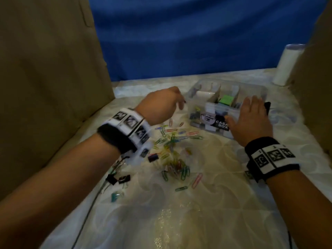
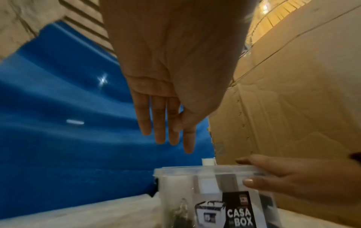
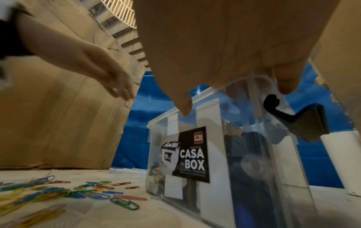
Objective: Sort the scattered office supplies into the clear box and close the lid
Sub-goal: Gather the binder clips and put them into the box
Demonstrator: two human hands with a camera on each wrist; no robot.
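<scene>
The clear box [image 1: 228, 81] stands open at the back right of the table, divided into compartments with supplies inside and a black "CASA BOX" label. My right hand [image 1: 251, 114] holds its front right corner, thumb on the front wall and fingers over the rim [image 3: 232, 86]. Just left of the box hovers my left hand [image 1: 179, 105], its fingers [image 2: 171, 135] straight and empty. Coloured paper clips [image 1: 172, 142] lie scattered in front of the box, with several binder clips [image 1: 124, 178] nearer me on the left. No lid shows in any view.
Cardboard walls [image 1: 53, 87] close in the left and right sides, with a blue cloth [image 1: 197, 42] behind. A white roll [image 1: 287, 65] stands at the back right. A black cable [image 1: 86, 212] runs along the left. A black latch [image 3: 293, 118] sticks out from the box's right side.
</scene>
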